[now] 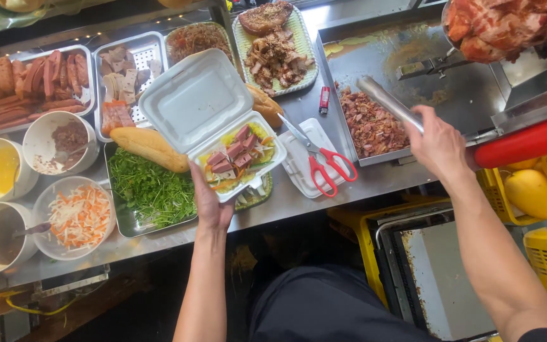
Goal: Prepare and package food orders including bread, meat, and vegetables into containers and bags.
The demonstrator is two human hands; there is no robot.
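Foam box held up in one hand, tongs gripped in the other

Foam box [232,142] sits on the fingers of the left hand [210,199], which curl up under its near edge and clamp it from below, thumb side pressed to the rim. Its lid stands open, tilted back away from the hand. Inside lie slices of pink meat [235,155] over shredded vegetables. Just beyond those fingers, to their left, a bread roll [150,147] rests across a tray of green herbs [150,190], and farther left stands a bowl of shredded carrot [78,216].

Over on the other side, the right hand [438,144] is closed tight around the handle of metal tongs [389,101]. The tongs point away from the fingers toward a pile of chopped meat [371,125] on the steel griddle [476,92], their far tip just above it. Between the two hands, red-handled scissors [319,158] lie on a white lid on the steel counter [286,209]. Beside the right wrist, on its outer side, pokes a red bottle [530,140], with yellow mangoes [533,190] nearer below it.
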